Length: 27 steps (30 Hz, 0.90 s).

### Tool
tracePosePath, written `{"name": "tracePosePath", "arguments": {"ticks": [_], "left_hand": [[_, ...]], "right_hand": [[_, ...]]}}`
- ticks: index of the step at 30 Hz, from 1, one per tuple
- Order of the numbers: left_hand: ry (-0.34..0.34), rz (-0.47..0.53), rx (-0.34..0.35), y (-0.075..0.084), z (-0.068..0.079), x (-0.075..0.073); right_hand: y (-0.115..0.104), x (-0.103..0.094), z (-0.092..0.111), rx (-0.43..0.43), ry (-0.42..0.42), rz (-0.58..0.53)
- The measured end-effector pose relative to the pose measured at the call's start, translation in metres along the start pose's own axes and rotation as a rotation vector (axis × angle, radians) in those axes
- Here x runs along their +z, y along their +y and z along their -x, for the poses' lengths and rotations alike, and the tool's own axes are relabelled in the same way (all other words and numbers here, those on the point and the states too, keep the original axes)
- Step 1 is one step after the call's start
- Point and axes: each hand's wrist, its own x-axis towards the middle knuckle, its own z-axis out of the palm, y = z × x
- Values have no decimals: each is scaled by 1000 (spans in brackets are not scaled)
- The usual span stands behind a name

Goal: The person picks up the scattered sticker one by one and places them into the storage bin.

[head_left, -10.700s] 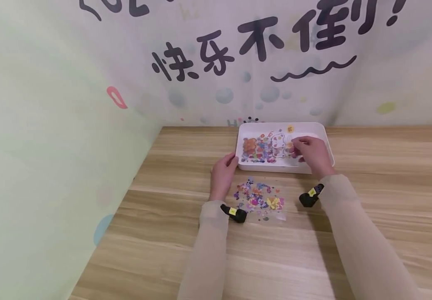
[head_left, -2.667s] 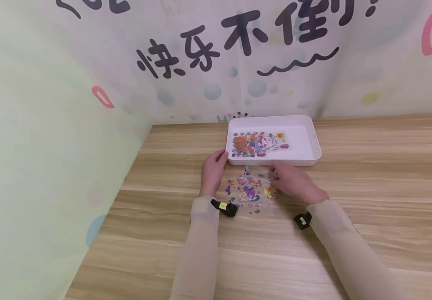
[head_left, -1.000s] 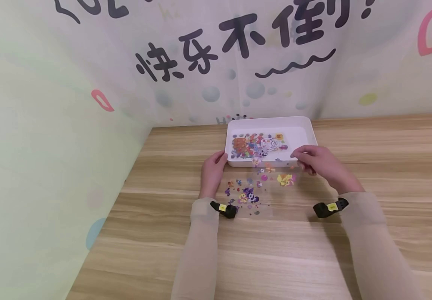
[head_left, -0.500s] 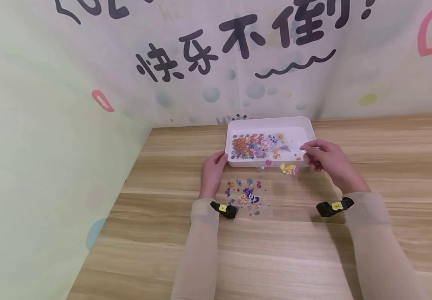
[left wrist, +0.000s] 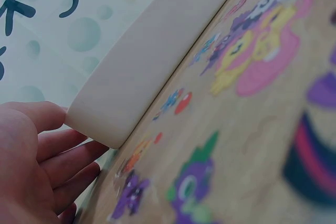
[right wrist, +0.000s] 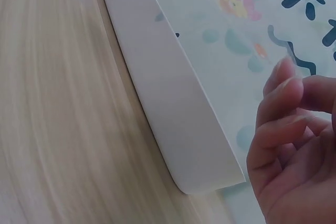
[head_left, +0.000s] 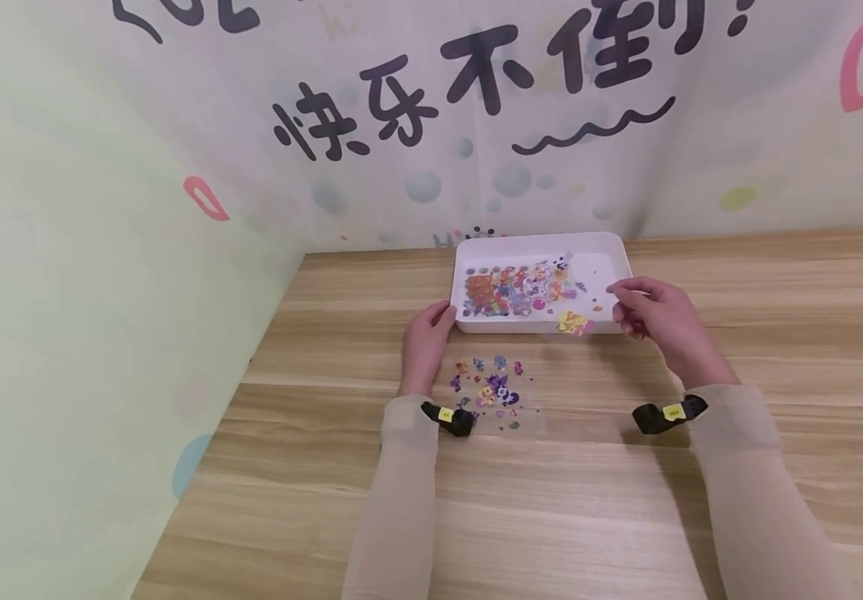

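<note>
My right hand (head_left: 660, 321) pinches the right edge of a clear sticker sheet (head_left: 572, 323) with small coloured figures. The sheet hangs above the white tray (head_left: 544, 327), its yellow-and-pink pony over the front rim. In the right wrist view the curled right fingers (right wrist: 281, 95) are beside the tray's wall. At the tray's front left corner, my left hand (head_left: 426, 346) touches the outside with fairly straight fingers (left wrist: 73, 163). Below the tray lies another clear sticker sheet (head_left: 497, 393), with purple and yellow ponies. Several stickers (head_left: 484, 292) lie inside the tray at the left.
The wooden table (head_left: 551, 508) extends to both sides and toward me. A printed cloth (head_left: 371, 200) with dark lettering hangs behind the tray. A pale wall (head_left: 87, 317) closes off the left side. Black wrist cameras (head_left: 660, 417) are strapped over both sleeves.
My right hand took hold of the upper sticker sheet, lifted it off the other and carried it forward and right over the tray. My left hand stays at the tray's corner.
</note>
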Motion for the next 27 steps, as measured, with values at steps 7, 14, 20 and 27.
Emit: {"name": "tracePosePath", "arguments": {"ticks": [7, 14, 20, 27], "left_hand": [[-9, 1, -2, 1, 1, 0], [-2, -5, -6, -1, 1, 0], [2, -21, -20, -2, 2, 1], [10, -18, -11, 0, 1, 0]], "right_hand": [[1, 0, -1, -11, 52, -36], [4, 6, -3, -10, 77, -32], [4, 15, -3, -1, 79, -19], [6, 21, -11, -22, 116, 14]]}}
